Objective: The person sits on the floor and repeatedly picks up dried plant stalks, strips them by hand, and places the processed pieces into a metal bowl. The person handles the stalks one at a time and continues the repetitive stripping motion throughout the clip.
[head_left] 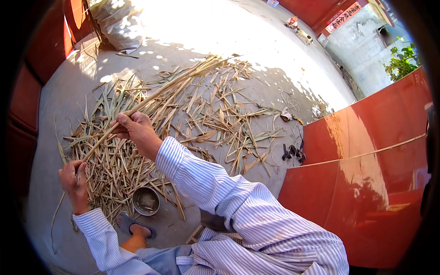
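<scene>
A long, dry tan stalk (103,140) slants up and away to the right across my view. My left hand (74,183) closes its fingers round the near, lower end. Farther up, my right hand (137,130) pinches the same stalk between thumb and fingers. Below and beyond both hands spreads a heap of dry stalk pieces and leaf strips (119,169), some of them still greenish. The stalk's far end merges with a bundle of long stalks (197,71), so I cannot tell where it stops. A round metal bowl (146,213) stands at the heap's near edge.
My sandalled foot (137,229) is beside the bowl. Red panels (353,183) stand on the right, with black scraps (293,152) near their edge. A pale plastic sheet or sack (119,25) lies at the far left. A small figure (292,21) and an animal (304,35) are far off.
</scene>
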Demonstrator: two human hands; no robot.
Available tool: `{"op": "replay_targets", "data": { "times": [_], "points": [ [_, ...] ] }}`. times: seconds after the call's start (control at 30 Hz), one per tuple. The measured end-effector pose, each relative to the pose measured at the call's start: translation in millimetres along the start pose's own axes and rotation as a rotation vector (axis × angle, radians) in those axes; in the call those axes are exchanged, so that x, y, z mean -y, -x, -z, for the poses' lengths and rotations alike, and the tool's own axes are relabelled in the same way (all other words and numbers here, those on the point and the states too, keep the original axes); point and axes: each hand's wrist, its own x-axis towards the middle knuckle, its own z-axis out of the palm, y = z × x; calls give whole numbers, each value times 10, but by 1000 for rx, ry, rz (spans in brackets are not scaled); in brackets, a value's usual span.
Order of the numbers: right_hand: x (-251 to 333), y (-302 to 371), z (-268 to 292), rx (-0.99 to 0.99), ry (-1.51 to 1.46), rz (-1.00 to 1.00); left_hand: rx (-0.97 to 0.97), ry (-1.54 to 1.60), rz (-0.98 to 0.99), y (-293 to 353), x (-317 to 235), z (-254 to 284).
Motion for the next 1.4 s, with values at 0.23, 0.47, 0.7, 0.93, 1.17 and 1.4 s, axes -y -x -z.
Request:
{"op": "replay_targets", "data": {
  "times": [0.23, 0.47, 0.7, 0.93, 1.17, 1.4],
  "points": [
    [-21, 156, -130, 45, -43, -84, -56, 163, 31, -5, -219, -393],
    [140, 114, 116, 11, -52, -29, -155, 172, -118, -88, -278, -329],
    [61, 112, -75, -160, -2, -71, -350, 866, 517, -38, -187, -346],
    [121, 12, 245, -177, -6, 56, -530, 511, 433, -164, 374, 218],
    [65, 10, 186, -118, 25, 51, -134, 21, -87, -43, 167, -136],
    [104, 27, 206, -103, 33, 31, -190, 972, 480, 1, 141, -263]
  ]
}}
